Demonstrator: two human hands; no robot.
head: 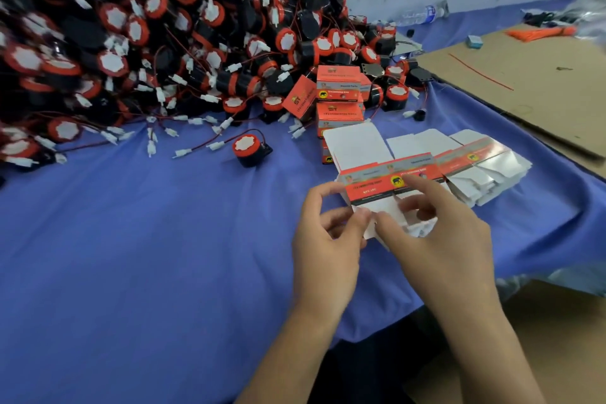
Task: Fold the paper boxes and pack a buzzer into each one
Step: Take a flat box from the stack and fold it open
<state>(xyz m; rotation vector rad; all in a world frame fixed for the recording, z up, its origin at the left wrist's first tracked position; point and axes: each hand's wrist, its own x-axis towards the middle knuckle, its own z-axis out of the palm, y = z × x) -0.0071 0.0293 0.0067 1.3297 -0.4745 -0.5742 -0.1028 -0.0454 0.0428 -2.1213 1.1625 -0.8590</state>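
The buzzer heap (131, 43) fills the left of the tabletop (131, 239), and one loose buzzer (251, 149) lies close for packing. My left hand (328, 239) pinches a white flap of the flat box (390, 184), and my right hand (436, 226) pinches beside it, to fold it up.

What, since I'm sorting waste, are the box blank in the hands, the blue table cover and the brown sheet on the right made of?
Box blank: thin printed card, seemingly; orange-and-grey print outside, matt white inside, crisp folds.
Table cover: probably cloth; matt blue, soft wrinkles.
Brown sheet: likely cardboard; dull, stiff, flat, edge too blurred to show fluting.
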